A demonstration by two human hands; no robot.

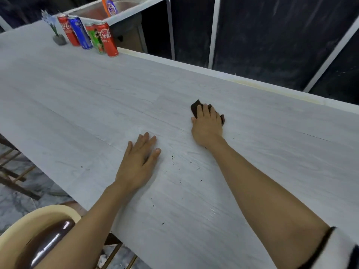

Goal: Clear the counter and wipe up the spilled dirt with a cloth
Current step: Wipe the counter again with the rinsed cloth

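Observation:
My right hand presses a dark brown cloth flat on the pale grey counter, past the middle of it. The cloth shows beyond my fingertips and at the right side of my hand. My left hand lies flat on the counter with fingers spread, holding nothing. Small dark specks of dirt are scattered on the counter between my two forearms, nearer to me than the cloth.
Several drink cans and a small potted plant stand at the far left end of the counter. Behind them is a sink with an orange bottle. A cream basin holding brown water sits below the counter's near edge.

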